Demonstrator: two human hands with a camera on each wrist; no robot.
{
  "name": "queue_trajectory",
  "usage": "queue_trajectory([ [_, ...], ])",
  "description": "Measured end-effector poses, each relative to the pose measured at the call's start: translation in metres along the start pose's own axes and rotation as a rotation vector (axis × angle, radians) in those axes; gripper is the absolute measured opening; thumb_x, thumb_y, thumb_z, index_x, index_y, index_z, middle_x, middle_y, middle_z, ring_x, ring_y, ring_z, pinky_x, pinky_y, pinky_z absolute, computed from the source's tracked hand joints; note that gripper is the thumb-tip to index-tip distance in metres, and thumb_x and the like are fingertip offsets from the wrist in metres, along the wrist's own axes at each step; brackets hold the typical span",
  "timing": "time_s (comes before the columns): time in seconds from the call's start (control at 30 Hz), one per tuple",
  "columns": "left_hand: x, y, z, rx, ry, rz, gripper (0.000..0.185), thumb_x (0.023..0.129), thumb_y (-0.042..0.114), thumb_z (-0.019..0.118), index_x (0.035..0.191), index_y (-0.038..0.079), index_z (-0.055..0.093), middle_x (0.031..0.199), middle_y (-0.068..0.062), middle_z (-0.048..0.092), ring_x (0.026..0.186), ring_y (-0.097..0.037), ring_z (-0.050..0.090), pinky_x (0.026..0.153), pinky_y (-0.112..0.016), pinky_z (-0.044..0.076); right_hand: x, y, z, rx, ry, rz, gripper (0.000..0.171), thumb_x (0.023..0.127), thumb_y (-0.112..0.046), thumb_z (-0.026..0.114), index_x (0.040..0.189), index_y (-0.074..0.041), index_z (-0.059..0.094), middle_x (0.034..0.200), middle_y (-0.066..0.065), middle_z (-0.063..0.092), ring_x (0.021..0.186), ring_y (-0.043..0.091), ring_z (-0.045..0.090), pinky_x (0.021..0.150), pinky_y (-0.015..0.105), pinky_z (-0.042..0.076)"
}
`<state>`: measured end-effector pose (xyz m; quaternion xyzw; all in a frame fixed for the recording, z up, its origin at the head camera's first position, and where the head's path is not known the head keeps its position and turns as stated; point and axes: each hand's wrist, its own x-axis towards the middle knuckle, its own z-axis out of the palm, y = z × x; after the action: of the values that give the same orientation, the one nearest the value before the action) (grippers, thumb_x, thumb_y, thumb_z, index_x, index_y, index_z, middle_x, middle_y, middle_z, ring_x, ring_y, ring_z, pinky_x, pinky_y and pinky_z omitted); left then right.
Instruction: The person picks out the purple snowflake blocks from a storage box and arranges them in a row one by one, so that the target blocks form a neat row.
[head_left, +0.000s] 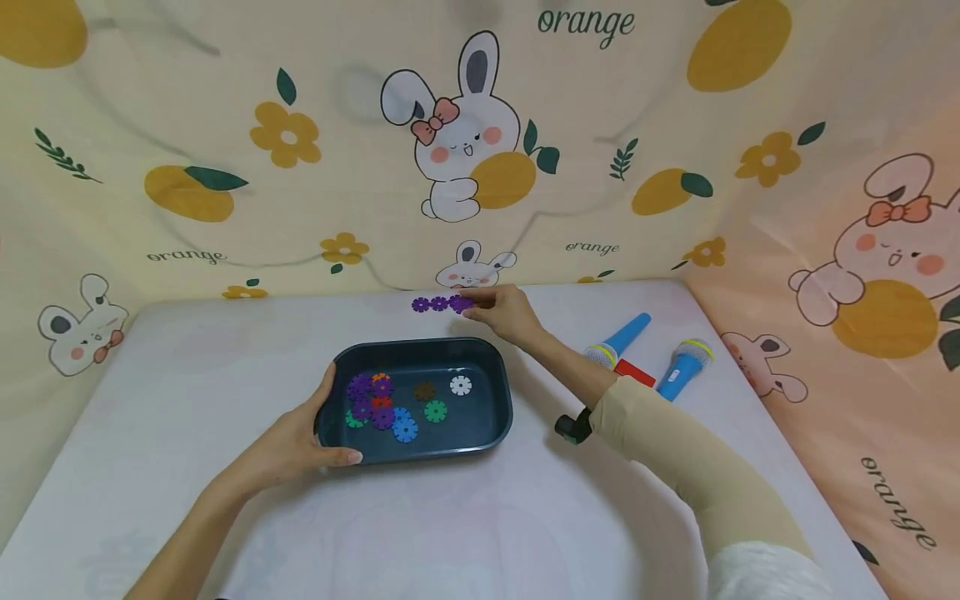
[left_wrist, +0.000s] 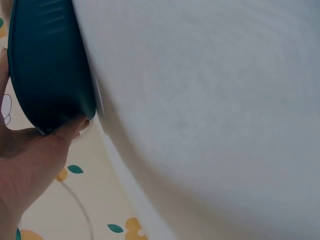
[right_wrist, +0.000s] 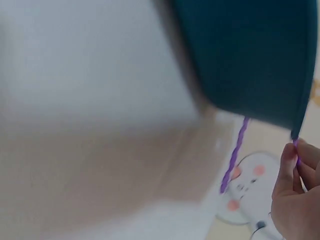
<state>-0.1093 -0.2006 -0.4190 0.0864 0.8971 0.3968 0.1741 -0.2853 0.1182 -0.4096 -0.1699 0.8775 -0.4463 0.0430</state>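
Fingers of the left hand (head_left: pixel 296 442) curl round the near-left rim of the dark blue tray (head_left: pixel 491 433), thumb over the edge, gripping it on the white table (head_left: pixel 187 367). Beyond the tray's far rim, the right hand (head_left: pixel 506 312) pinches one end of a row of purple snowflake discs (head_left: pixel 438 304) lying on the table. Inside the tray lie loose discs (head_left: pixel 390 400): purple, orange, green, blue, brown and white.

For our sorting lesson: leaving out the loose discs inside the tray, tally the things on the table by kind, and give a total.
Tray: 1
Toy microphones: 2
Red block: 1
Purple disc chain: 1
Total: 5
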Motion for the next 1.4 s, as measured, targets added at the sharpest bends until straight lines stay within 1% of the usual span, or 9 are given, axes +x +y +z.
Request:
queue_trajectory([
  [0.2, -0.001, 0.0, 0.0, -0.019, -0.007, 0.003, 0.133, 0.073, 0.041, 0.088, 0.159, 0.012, -0.01, 0.157, -0.035, 0.016, 0.141, -0.056, 0.021, 0.109, -0.067, 0.026, 0.012, 0.022, -0.004, 0.037, 0.134, 0.046, 0.032, 0.09, -0.013, 0.075, 0.121, -0.005, 0.072, 0.111, 0.011, 0.073, 0.091, 0.019, 0.072, 0.069, 0.022, 0.053],
  [0.37, -0.001, -0.001, 0.002, -0.034, -0.011, -0.008, 0.134, 0.073, 0.04, 0.088, 0.159, 0.013, -0.011, 0.157, -0.034, 0.015, 0.142, -0.055, 0.02, 0.11, -0.067, 0.025, 0.021, 0.04, -0.005, 0.033, 0.173, 0.099, 0.032, 0.092, -0.011, 0.072, 0.123, -0.006, 0.071, 0.11, 0.012, 0.074, 0.091, 0.019, 0.072, 0.066, 0.019, 0.05],
  [0.47, 0.0, 0.0, 0.003, -0.028, -0.005, -0.006, 0.134, 0.073, 0.041, 0.088, 0.159, 0.014, -0.01, 0.157, -0.034, 0.016, 0.142, -0.055, 0.02, 0.11, -0.067, 0.025, 0.025, 0.05, -0.005, 0.036, 0.194, 0.118, 0.031, 0.092, -0.009, 0.072, 0.122, -0.005, 0.071, 0.109, 0.012, 0.074, 0.093, 0.019, 0.071, 0.07, 0.021, 0.052],
  [0.6, 0.0, 0.001, 0.003, -0.026, -0.006, -0.008, 0.134, 0.073, 0.041, 0.088, 0.159, 0.014, -0.01, 0.157, -0.034, 0.016, 0.142, -0.055, 0.02, 0.11, -0.067, 0.025, 0.027, 0.059, -0.006, 0.003, 0.237, 0.165, 0.03, 0.091, -0.011, 0.073, 0.121, -0.006, 0.072, 0.111, 0.011, 0.074, 0.101, 0.021, 0.069, 0.084, 0.029, 0.055],
  [0.7, 0.0, 0.001, 0.003, -0.028, -0.008, -0.012, 0.133, 0.073, 0.041, 0.088, 0.159, 0.014, -0.011, 0.158, -0.033, 0.015, 0.142, -0.055, 0.02, 0.109, -0.068, 0.025, 0.028, 0.065, -0.006, -0.023, 0.257, 0.222, 0.03, 0.091, -0.014, 0.073, 0.12, -0.008, 0.073, 0.108, 0.01, 0.074, 0.098, 0.02, 0.066, 0.083, 0.028, 0.052],
  [0.83, 0.0, 0.001, 0.002, -0.019, -0.006, -0.02, 0.134, 0.073, 0.041, 0.088, 0.159, 0.015, -0.011, 0.158, -0.033, 0.016, 0.141, -0.056, 0.021, 0.109, -0.068, 0.026, 0.029, 0.071, -0.005, 0.007, 0.252, 0.269, 0.029, 0.09, -0.013, 0.075, 0.118, -0.008, 0.074, 0.097, 0.009, 0.073, 0.084, 0.016, 0.067, 0.067, 0.02, 0.049],
  [0.93, 0.0, 0.0, 0.002, -0.012, -0.003, -0.024, 0.134, 0.072, 0.042, 0.088, 0.159, 0.014, -0.01, 0.157, -0.034, 0.017, 0.14, -0.056, 0.022, 0.108, -0.068, 0.027, 0.031, 0.073, -0.005, 0.042, 0.229, 0.284, 0.029, 0.089, -0.013, 0.076, 0.118, -0.008, 0.074, 0.093, 0.01, 0.074, 0.076, 0.013, 0.07, 0.062, 0.016, 0.05],
  [1.2, 0.001, 0.0, -0.001, -0.016, 0.008, -0.003, 0.133, 0.073, 0.041, 0.088, 0.159, 0.014, -0.01, 0.157, -0.034, 0.017, 0.141, -0.055, 0.023, 0.109, -0.067, 0.027, 0.036, 0.07, -0.007, 0.032, 0.21, 0.337, 0.03, 0.086, -0.017, 0.08, 0.115, -0.011, 0.076, 0.085, 0.007, 0.076, 0.064, 0.01, 0.069, 0.056, 0.015, 0.047],
  [1.4, 0.0, 0.001, 0.0, -0.025, 0.003, -0.004, 0.133, 0.073, 0.04, 0.088, 0.159, 0.013, -0.01, 0.158, -0.033, 0.016, 0.141, -0.056, 0.021, 0.109, -0.068, 0.027, 0.035, 0.07, -0.008, -0.017, 0.188, 0.328, 0.033, 0.084, -0.018, 0.081, 0.116, -0.012, 0.076, 0.077, 0.006, 0.075, 0.059, 0.01, 0.069, 0.057, 0.015, 0.045],
])
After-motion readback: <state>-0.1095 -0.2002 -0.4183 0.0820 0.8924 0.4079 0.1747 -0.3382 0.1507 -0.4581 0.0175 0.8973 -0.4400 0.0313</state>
